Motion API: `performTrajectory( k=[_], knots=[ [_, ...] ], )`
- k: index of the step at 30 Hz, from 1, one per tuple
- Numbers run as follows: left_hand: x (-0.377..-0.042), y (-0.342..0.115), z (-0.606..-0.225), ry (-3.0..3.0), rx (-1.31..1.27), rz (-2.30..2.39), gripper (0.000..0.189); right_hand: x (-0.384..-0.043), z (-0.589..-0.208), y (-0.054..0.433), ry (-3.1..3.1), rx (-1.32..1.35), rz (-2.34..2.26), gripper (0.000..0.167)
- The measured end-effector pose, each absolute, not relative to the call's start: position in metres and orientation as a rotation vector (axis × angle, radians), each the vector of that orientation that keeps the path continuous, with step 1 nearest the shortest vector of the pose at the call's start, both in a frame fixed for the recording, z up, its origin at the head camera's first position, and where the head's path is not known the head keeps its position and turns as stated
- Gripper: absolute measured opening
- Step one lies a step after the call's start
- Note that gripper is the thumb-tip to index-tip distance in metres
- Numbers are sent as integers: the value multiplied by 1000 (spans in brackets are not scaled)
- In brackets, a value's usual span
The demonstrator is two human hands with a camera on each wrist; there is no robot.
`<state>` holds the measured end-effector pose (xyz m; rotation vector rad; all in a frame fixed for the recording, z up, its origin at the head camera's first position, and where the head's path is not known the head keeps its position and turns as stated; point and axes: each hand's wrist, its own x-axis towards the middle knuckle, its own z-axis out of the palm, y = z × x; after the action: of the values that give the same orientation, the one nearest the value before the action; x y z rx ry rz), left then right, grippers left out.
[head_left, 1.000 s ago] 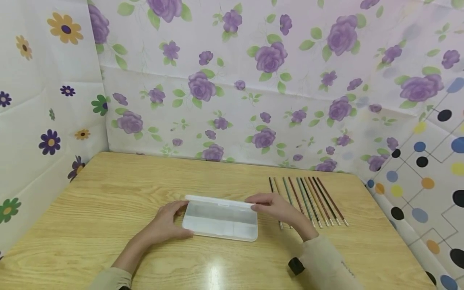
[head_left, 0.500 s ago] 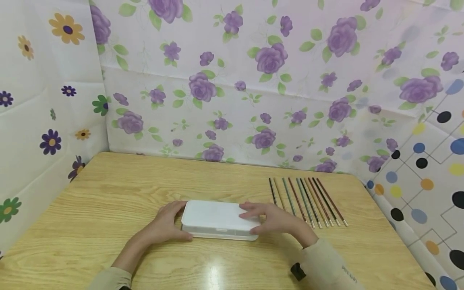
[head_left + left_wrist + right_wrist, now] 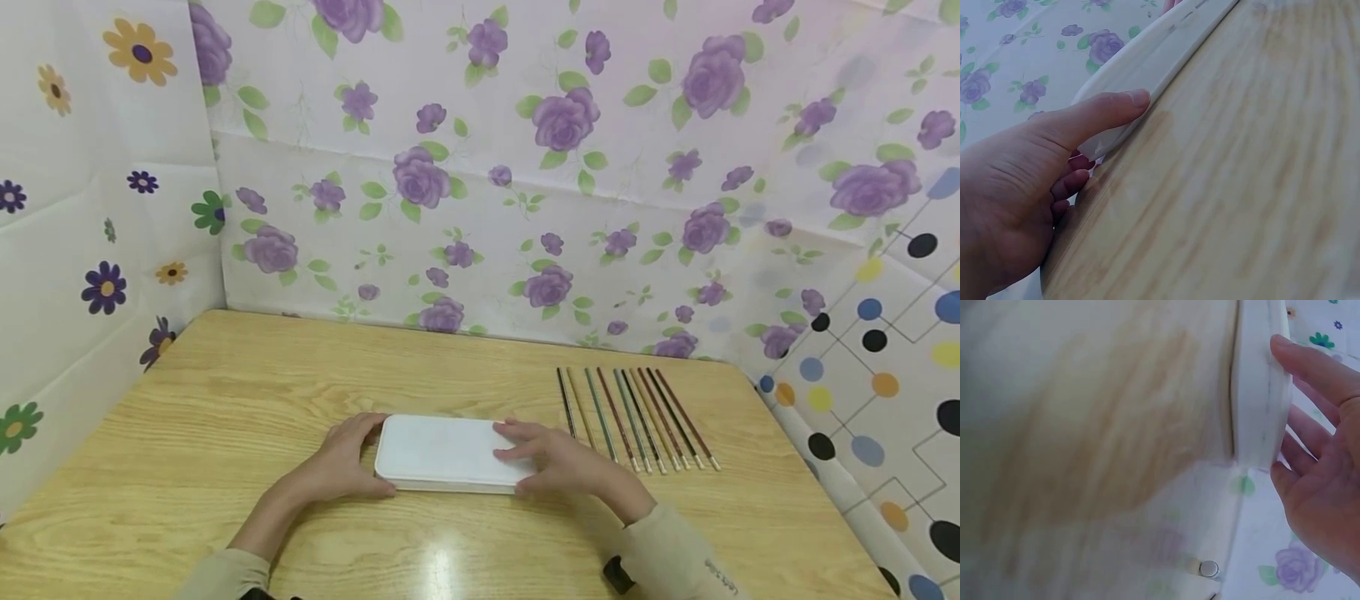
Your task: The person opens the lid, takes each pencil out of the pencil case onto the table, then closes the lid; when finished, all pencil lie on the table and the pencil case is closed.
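A white plastic pencil case (image 3: 442, 450) lies lengthwise on the wooden table, its lid down over the base. At its left end my left hand (image 3: 341, 462) grips it, thumb along the front side and fingers round behind. The left wrist view shows that thumb (image 3: 1116, 109) against the case's front wall. My right hand (image 3: 566, 462) holds the other end, fingertips spread over the lid and thumb at the front edge. In the right wrist view, the right hand (image 3: 1325, 437) curves round the case's end (image 3: 1260, 387). The inside of the case is hidden.
Several pencils (image 3: 637, 417) with white-tipped ends lie side by side right of the case, some partly behind my right hand. The table (image 3: 247, 375) meets a flowered wall sheet (image 3: 480, 233) at the back, with patterned sheets at both sides.
The lid of the pencil case has swung down from standing open to lying over the base. My right hand followed it forward and down; the left hand stays at the left end.
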<state>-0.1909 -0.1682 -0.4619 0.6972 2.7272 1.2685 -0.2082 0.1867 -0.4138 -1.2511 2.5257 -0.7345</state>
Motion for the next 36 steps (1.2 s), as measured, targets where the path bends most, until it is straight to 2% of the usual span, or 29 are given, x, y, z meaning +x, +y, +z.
performTrajectory(
  k=[6, 14, 28, 36],
  knots=[
    [-191, -168, -463, 2723, 749, 1290, 103, -206, -408, 186, 2537, -1307, -644, 52],
    [-193, -168, -463, 2719, 848, 1264, 92, -202, -400, 181, 2584, -1329, -462, 53],
    [-187, -169, -465, 2732, 766, 1271, 101, -197, -411, 184, 2605, -1303, -614, 54],
    [-184, -168, -470, 2731, 696, 1283, 104, -191, -416, 182, 2671, -1233, -520, 55]
  ],
)
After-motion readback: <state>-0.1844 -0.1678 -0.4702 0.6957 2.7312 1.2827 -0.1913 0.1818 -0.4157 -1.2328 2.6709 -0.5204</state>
